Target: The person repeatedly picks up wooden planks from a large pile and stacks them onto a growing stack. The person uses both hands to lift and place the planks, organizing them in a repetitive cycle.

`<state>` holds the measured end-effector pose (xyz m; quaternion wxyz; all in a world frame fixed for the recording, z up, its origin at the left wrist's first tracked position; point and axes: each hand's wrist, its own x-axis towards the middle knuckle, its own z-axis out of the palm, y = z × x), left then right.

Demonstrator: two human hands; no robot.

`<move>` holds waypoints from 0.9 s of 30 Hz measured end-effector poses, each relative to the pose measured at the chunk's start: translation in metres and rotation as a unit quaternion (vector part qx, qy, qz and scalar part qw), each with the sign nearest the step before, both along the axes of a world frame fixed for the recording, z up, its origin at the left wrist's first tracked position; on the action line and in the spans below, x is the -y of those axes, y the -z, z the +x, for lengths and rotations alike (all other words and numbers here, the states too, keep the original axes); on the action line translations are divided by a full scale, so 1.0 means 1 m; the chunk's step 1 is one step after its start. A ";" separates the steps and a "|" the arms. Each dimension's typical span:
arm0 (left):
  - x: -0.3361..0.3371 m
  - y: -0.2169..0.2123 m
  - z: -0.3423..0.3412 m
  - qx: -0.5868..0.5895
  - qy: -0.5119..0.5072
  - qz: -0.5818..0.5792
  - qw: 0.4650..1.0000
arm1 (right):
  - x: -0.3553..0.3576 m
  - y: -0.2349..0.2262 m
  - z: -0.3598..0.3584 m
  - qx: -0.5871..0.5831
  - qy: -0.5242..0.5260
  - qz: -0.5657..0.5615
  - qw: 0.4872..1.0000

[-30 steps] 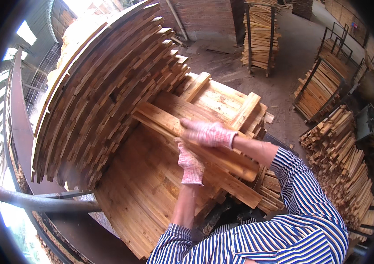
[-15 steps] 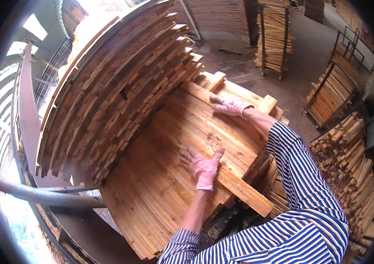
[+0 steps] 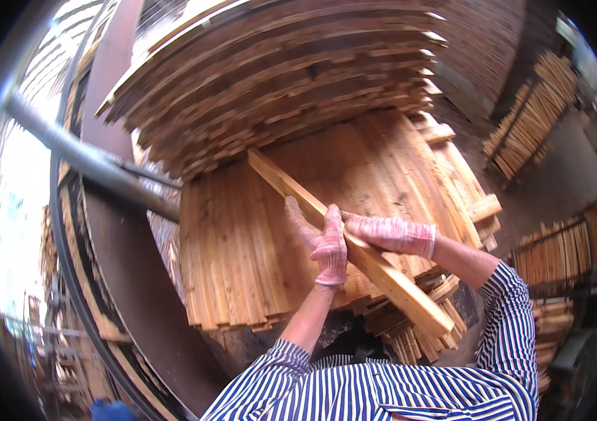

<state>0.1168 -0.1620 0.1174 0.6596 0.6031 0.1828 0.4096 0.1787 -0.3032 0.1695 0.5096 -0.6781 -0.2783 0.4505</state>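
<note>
A long, squared wooden plank (image 3: 398, 284) slants over a layer of boards laid side by side (image 3: 242, 231). Its far end is near the tall stack and its near end sticks out past the boards toward me. Around its middle, my left hand (image 3: 328, 245), in a pink-and-white knit glove, grips it with the thumb on top. My right hand (image 3: 393, 235), gloved alike, closes on the same plank from the right side; its fingertips are partly hidden behind the plank and the left hand.
A tall stack of boards (image 3: 298, 77) rises behind the layer. At left run a metal pipe (image 3: 88, 151) and a dark steel beam (image 3: 130, 274). Bundled wood racks (image 3: 530, 116) stand on the floor at right, with more sticks (image 3: 554, 252) nearer. Short crosspieces (image 3: 484, 208) jut from the layer's right edge.
Both hands have come together on the plank, the right one from the layer's far edge. The plank has turned and now lies across the boards. My view has swung round to the right.
</note>
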 end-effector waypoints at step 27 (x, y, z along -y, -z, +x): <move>-0.029 0.015 -0.096 -0.144 0.356 0.331 0.862 | 0.073 0.030 -0.046 0.533 0.290 0.060 0.792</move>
